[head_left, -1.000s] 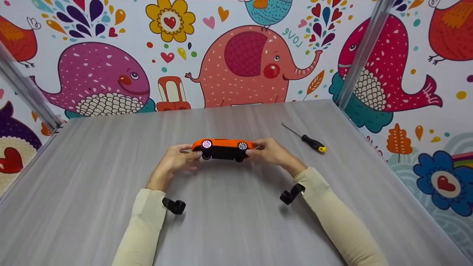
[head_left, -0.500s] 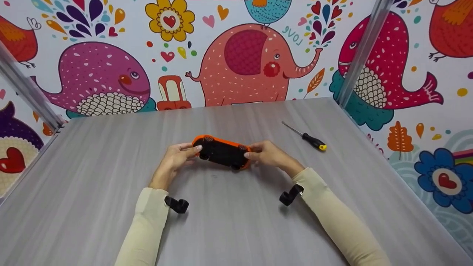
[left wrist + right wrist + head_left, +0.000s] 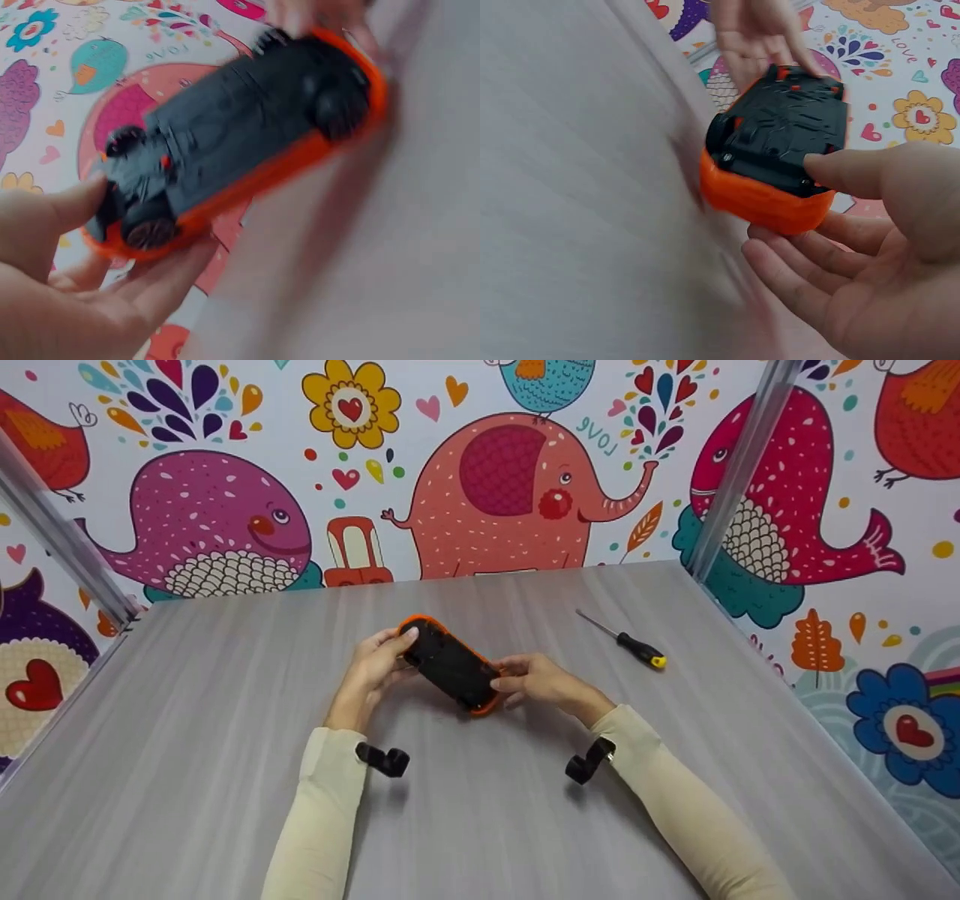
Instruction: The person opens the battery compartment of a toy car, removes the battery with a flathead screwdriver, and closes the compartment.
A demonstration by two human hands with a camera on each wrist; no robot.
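Hands meet at the table's (image 3: 225, 750) centre: left hand (image 3: 375, 664) grips the upturned orange toy car's (image 3: 450, 666) ten-o'clock end, right hand (image 3: 536, 682) pinches its four-o'clock end. Black underside faces up. Screwdriver (image 3: 622, 640) lies toward two o'clock, apart.

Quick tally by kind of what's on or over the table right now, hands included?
Toy car: 1, orange body, black underside facing up, held at both ends.
Screwdriver: 1, lying on the table.
Hands: 2, left hand and right hand.
Total: 4
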